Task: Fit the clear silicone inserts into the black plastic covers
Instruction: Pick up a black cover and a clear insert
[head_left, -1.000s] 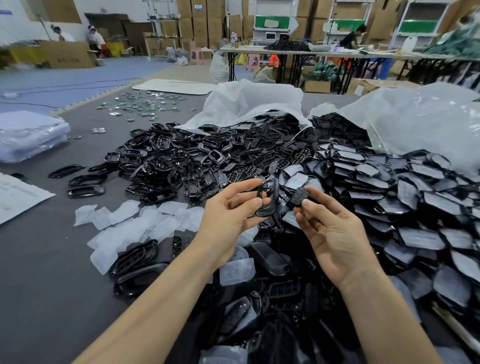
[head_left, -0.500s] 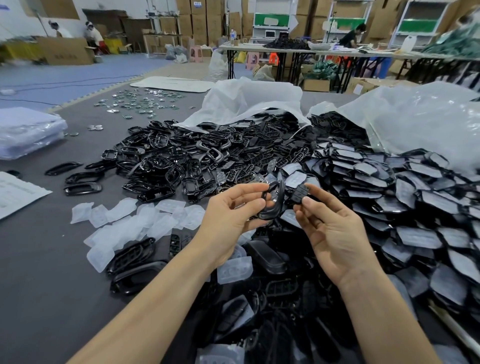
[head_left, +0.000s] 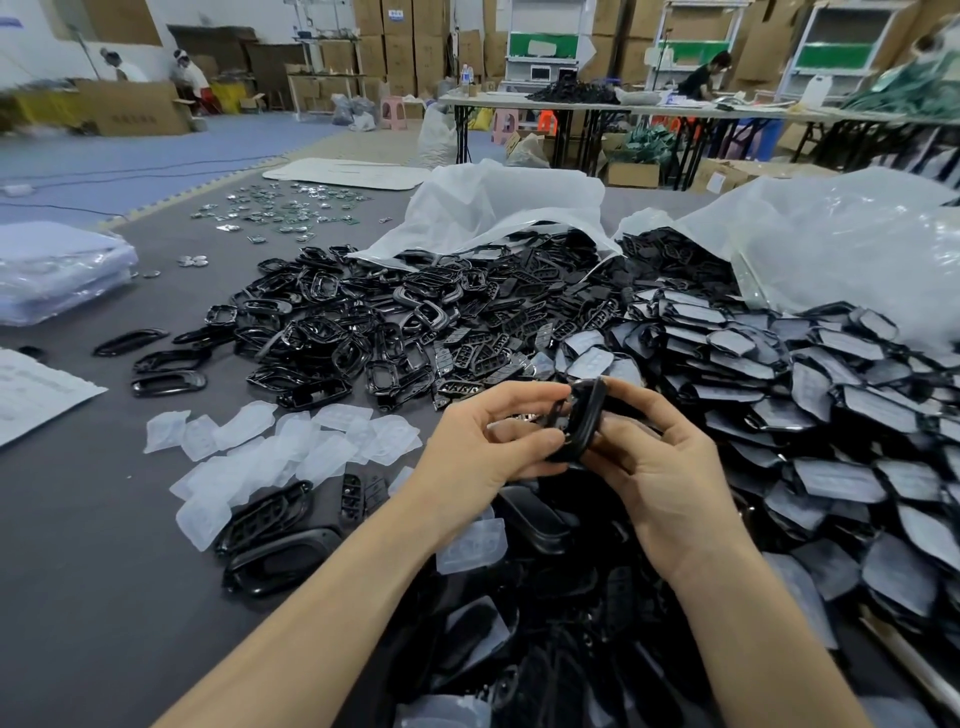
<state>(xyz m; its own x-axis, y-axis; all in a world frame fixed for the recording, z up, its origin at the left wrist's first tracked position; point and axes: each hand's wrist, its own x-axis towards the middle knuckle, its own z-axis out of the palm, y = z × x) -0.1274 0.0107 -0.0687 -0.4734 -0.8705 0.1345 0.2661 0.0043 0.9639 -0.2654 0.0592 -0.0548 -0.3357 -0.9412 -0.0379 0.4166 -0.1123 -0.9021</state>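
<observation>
both grips clench one black cover (head_left: 584, 421): the left hand (head_left: 488, 447) pinches its near edge, and the right hand (head_left: 670, 467), apart from it half a second ago, has closed in round its far side. the cover stands on edge between the palms. clear silicone inserts (head_left: 291, 447) lie on the worktop (head_left: 78, 519), left of the cover.
</observation>
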